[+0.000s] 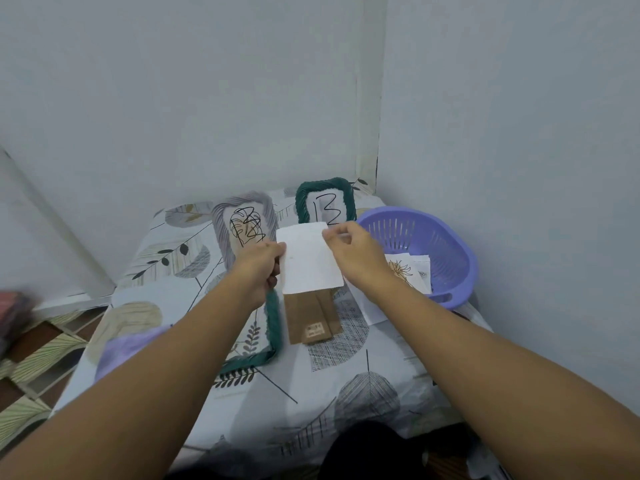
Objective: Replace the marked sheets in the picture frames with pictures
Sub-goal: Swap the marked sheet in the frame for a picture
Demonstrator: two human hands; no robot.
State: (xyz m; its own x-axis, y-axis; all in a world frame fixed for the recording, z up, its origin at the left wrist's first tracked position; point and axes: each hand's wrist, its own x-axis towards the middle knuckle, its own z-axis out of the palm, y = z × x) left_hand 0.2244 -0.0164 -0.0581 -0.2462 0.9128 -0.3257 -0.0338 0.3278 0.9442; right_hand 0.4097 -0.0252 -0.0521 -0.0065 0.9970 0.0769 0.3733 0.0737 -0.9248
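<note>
A white sheet (308, 261) is held above the table, blank side toward me. My left hand (261, 268) pinches its left edge and my right hand (353, 252) pinches its top right corner. Under the sheet lies a brown frame backing (311, 322) with a small label. Beside it, partly under my left forearm, an empty green frame (273, 327) lies flat. At the back, a grey frame (242, 226) holds a scribbled sheet, and a second green frame (325, 204) holds a sheet marked 13.
A purple plastic basket (433, 244) stands at the right and holds picture sheets, one with an orange flower (401, 270). The table wears a leaf-print cloth (346, 386) and sits in a wall corner. A purple object (121, 348) shows under my left forearm.
</note>
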